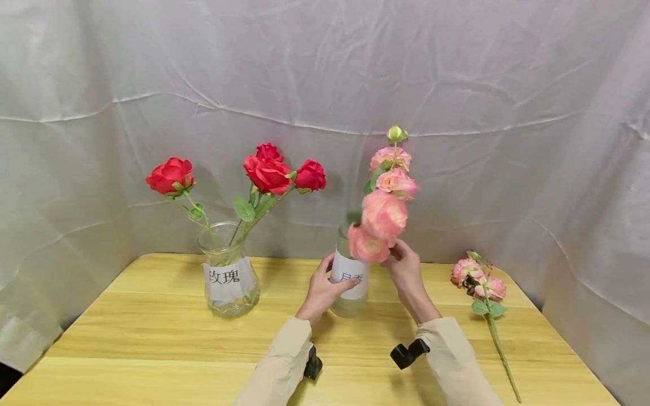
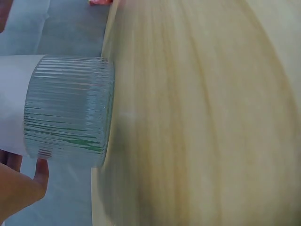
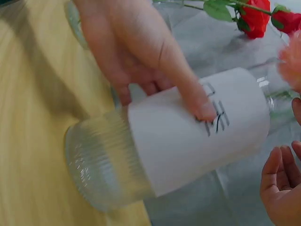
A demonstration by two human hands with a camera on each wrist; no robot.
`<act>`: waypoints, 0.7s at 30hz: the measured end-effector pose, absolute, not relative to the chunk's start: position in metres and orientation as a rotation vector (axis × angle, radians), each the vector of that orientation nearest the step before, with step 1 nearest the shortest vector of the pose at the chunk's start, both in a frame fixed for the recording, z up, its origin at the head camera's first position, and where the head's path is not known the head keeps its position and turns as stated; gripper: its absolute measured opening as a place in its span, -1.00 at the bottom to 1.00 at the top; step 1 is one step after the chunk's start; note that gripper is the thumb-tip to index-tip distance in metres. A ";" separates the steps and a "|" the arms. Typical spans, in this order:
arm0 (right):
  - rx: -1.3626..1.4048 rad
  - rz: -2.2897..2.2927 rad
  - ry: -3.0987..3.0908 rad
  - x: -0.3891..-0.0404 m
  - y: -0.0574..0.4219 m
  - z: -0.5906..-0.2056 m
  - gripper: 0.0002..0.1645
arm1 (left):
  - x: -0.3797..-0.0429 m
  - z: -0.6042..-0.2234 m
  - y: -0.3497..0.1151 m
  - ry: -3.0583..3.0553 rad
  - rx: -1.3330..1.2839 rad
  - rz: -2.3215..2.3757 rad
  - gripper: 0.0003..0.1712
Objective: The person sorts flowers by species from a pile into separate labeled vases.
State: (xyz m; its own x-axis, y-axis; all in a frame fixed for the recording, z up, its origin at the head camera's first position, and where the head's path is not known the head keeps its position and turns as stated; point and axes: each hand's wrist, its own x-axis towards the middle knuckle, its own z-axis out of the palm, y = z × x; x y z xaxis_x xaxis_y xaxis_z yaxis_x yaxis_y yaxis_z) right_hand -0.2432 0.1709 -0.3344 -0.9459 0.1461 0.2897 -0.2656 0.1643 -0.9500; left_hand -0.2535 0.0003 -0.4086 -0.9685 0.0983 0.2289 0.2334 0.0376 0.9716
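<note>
My left hand (image 1: 325,288) grips the ribbed glass vase (image 1: 350,306), thumb across its white paper label (image 1: 343,265) and fingers round the far side. A spray of pink flowers (image 1: 384,215) with a green bud on top leans over the rim to the right. Green shows through the vase's base (image 2: 75,136) in the left wrist view. Beside the lowest blooms is my right hand (image 1: 406,273), its fingers bent; blossoms hide whether it pinches a stem. The right wrist view shows that right hand (image 3: 282,181) near the vase's neck and a pink bloom (image 3: 292,63).
To the left stands a wider glass vase (image 1: 232,307) with a labelled paper band, holding red roses (image 1: 267,173). Another pink flower stem (image 1: 495,338) lies on the wooden table (image 1: 167,338) at the right. A grey cloth backdrop (image 1: 325,67) hangs behind.
</note>
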 end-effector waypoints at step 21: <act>0.087 1.860 -2.155 -0.239 0.212 -0.348 -0.52 | -0.254 -0.410 0.002 -2.209 -0.308 -2.090 -0.15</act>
State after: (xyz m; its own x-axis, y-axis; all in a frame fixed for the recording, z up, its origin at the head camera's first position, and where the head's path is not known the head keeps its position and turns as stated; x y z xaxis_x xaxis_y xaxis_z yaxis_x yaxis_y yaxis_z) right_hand -0.2386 0.2122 -0.3476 -0.9553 0.1441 0.2580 -0.2342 0.1635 -0.9583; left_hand -0.2540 0.0015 -0.4100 -0.9761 0.0869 0.1990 0.2034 0.0461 0.9780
